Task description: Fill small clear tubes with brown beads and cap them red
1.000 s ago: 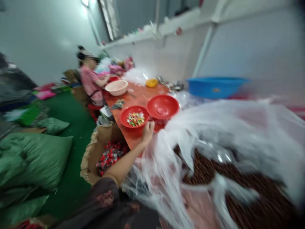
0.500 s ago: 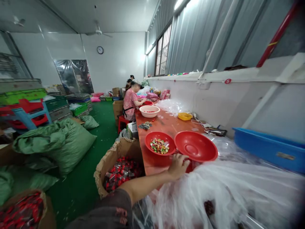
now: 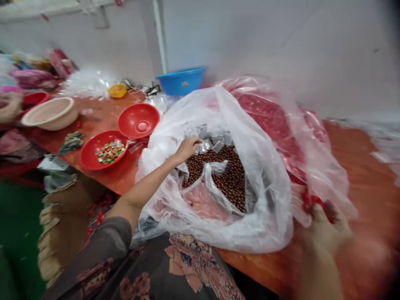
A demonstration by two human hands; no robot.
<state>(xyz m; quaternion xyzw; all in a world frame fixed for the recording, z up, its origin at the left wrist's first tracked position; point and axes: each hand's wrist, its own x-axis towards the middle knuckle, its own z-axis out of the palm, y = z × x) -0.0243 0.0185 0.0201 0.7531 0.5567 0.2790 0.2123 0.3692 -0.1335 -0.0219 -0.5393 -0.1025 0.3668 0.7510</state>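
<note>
My left hand (image 3: pixel 186 149) reaches over a large white plastic bag (image 3: pixel 268 225) lying open on the table. Its fingers are curled at a small clear plastic box (image 3: pixel 205 146), one of several on top of many round brown balls (image 3: pixel 229 179) in the bag. My right hand (image 3: pixel 328 227), smeared by motion, is at the lower right beside a clear bag (image 3: pixel 331 166) of red pieces. Its fingers are closed around something red (image 3: pixel 315 202) at that bag's mouth; the exact kind is too blurred to tell.
Left of the white bag stand a red bowl (image 3: pixel 88 156) of colourful wrapped pieces and another red bowl (image 3: pixel 137 114). A blue basin (image 3: pixel 181 81) is by the wall. Farther left are a cream basin (image 3: pixel 51 123) and a co-worker's arm (image 3: pixel 11 108). A cardboard box (image 3: pixel 62 216) stands below the edge.
The view has swung right and down onto the white bag. My left hand has gone from beside the red bowls to the bag's contents. My right hand has come into view.
</note>
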